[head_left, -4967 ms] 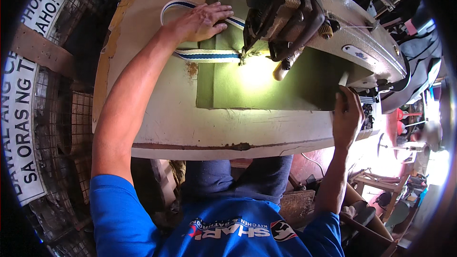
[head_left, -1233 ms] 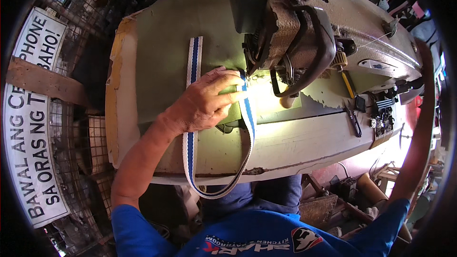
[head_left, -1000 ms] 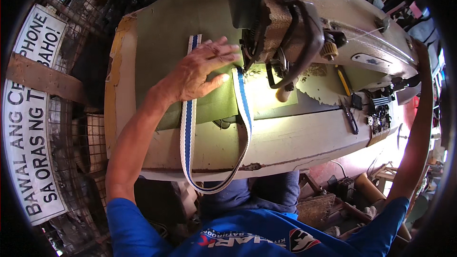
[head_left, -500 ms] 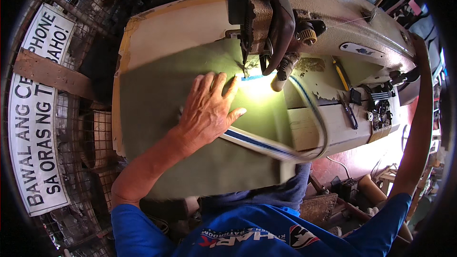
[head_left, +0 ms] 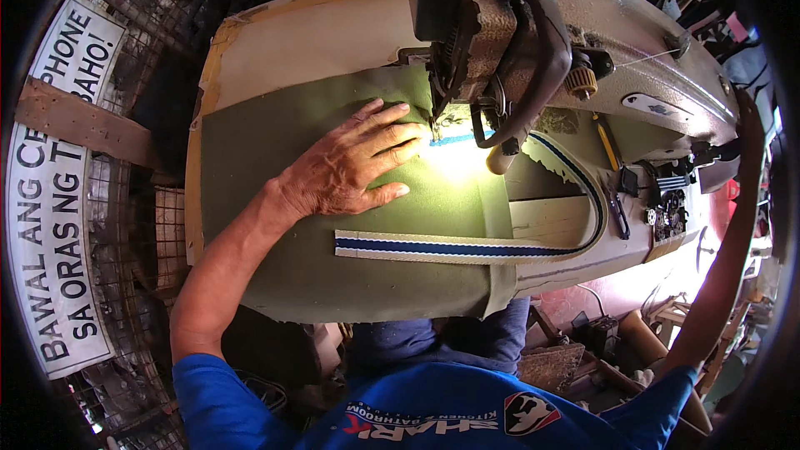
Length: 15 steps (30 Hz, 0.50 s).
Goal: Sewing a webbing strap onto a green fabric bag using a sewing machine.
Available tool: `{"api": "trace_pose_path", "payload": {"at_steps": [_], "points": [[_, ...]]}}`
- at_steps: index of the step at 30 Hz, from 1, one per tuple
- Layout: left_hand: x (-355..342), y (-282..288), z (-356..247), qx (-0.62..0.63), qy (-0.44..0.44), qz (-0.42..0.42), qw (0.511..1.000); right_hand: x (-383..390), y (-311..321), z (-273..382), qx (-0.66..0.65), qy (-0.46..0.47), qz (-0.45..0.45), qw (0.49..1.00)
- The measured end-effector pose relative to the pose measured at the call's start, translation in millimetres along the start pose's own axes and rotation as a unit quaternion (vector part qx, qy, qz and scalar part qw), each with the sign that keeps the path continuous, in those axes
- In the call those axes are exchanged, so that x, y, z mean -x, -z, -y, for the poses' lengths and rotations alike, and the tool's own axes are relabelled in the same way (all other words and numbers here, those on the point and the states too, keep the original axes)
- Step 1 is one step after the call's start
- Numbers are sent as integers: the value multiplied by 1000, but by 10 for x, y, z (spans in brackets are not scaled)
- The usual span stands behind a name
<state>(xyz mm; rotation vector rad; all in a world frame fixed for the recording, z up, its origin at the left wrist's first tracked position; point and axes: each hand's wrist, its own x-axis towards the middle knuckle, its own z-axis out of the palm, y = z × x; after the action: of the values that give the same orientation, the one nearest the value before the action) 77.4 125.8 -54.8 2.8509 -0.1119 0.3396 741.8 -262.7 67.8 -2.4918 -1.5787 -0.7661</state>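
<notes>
My left hand (head_left: 354,162) lies palm down on a piece of green fabric (head_left: 267,267), fingers spread, fingertips just left of the sewing machine's needle area. A cream webbing strap (head_left: 433,248) with a dark blue centre stripe loops out from under the machine head. One end of it runs to the lit spot by the needle (head_left: 436,121); the loose end rests on the fabric below my left hand, apart from it. My right arm (head_left: 723,275) reaches up to the far right end of the sewing machine (head_left: 617,58). The fingers of my right hand are hidden there.
A yellow-handled tool (head_left: 607,142), a dark slim tool (head_left: 618,215) and several metal bobbin parts (head_left: 667,215) lie on the machine bed at right. Wire mesh (head_left: 171,233) and a white sign (head_left: 62,200) stand at left. My legs (head_left: 433,342) are under the table edge.
The strap's loose end, previously partly under my left hand, now lies flat and fully visible. My left hand has shifted slightly left, its fingers pointing more to the right. The view has shifted somewhat.
</notes>
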Motion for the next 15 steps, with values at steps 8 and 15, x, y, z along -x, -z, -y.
{"api": "trace_pose_path", "payload": {"at_steps": [8, 15], "points": [[-10, -168, -276, -25, 80, -44, 996, 133, -177, 410, -246, -110, -97, 958], [32, -169, -240, -38, 64, -23, 997, 149, -186, 320, -294, -129, -88, 943]]}}
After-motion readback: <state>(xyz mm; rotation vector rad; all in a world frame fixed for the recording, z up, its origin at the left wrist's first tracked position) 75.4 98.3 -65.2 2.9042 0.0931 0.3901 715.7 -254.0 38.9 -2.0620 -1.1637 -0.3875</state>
